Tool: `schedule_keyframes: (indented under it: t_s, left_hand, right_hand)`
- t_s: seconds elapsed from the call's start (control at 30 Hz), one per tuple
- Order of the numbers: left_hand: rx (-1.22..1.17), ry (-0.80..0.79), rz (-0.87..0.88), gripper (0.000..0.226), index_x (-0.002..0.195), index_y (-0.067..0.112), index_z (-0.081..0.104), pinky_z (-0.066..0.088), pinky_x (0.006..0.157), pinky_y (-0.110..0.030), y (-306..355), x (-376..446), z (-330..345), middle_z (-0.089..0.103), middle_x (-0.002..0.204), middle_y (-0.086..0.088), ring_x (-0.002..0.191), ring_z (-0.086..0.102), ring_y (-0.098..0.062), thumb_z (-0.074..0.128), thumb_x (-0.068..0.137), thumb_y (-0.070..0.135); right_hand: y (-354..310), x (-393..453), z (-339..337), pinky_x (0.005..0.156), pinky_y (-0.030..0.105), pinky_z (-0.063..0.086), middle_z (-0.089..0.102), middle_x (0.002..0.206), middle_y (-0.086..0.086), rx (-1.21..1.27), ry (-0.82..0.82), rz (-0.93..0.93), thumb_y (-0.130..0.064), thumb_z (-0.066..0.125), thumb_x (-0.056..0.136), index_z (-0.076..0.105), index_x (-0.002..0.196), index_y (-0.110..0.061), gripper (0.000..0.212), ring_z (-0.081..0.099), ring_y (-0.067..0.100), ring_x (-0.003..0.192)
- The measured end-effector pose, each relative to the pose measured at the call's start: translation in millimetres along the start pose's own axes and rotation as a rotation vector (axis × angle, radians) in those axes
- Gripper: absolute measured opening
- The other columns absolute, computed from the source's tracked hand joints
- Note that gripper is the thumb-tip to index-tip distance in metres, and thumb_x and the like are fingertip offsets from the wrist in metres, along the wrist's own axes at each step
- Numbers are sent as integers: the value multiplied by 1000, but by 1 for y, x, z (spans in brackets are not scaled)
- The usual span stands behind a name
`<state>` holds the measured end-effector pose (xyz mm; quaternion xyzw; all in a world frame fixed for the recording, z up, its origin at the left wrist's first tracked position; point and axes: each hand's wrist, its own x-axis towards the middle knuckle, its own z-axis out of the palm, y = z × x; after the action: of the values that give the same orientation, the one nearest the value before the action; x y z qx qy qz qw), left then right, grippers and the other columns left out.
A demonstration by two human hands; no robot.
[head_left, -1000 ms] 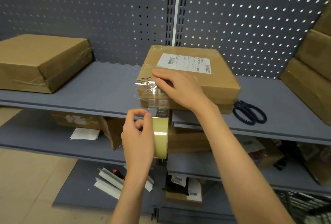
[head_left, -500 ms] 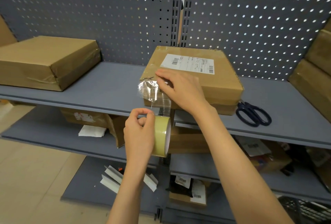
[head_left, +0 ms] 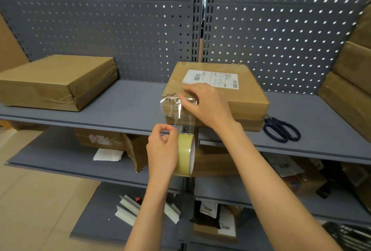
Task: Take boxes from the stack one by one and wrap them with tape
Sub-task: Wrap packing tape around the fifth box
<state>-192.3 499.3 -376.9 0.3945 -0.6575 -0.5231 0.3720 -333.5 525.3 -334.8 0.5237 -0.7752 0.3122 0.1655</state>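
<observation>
The tape roll (head_left: 185,154), in the left hand (head_left: 162,150) grip, has dropped; right hand (head_left: 206,104) pinches tape on the box (head_left: 247,100).

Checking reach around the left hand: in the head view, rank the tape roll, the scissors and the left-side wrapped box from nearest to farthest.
1. tape roll, gripped by the left hand.
2. wrapped box, up-left on the shelf.
3. scissors, far right.
</observation>
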Motion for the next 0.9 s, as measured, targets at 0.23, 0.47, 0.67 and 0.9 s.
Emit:
schedule_keyframes:
  t_s: [0.23, 0.47, 0.67, 0.9]
  left_hand:
    - [2, -7, -14, 7, 89, 20, 57, 31, 53, -26, 2, 0, -1, 39, 52, 4, 52, 36, -10, 52, 95, 19]
    - [-37, -31, -1, 15, 83, 26, 53, 31, 56, -28, 7, -4, -2, 42, 63, 1, 58, 37, -11, 53, 95, 18]
    - [-42, -18, -11, 3, 95, 20, 57, 33, 59, -28, 4, -3, 0, 45, 65, 1, 61, 40, -10, 54, 95, 18]
    - [-35, 13, -25, 7, 99, 15, 59, 34, 59, -27, 4, -3, 1, 46, 68, 2, 62, 41, -9, 55, 94, 18]
  right_hand:
    - [30, -43, -34, 74, 27, 40, 66, 89, 2, -277, 299, 3, -37, 58, 87, 70, 98, -11, 30, 59, 18, 82]
    - [89, -108, -76, 72, 34, 41, 66, 92, 7, -371, 541, 350, -26, 59, 90, 67, 102, -8, 23, 59, 26, 83]
    - [117, -130, -88, 79, 41, 42, 63, 100, 13, -441, 295, 544, -23, 62, 90, 66, 106, -5, 25, 55, 33, 95]
    - [117, -122, -85, 77, 36, 43, 62, 108, 10, -433, 68, 560, -31, 59, 92, 63, 113, -7, 32, 54, 27, 101]
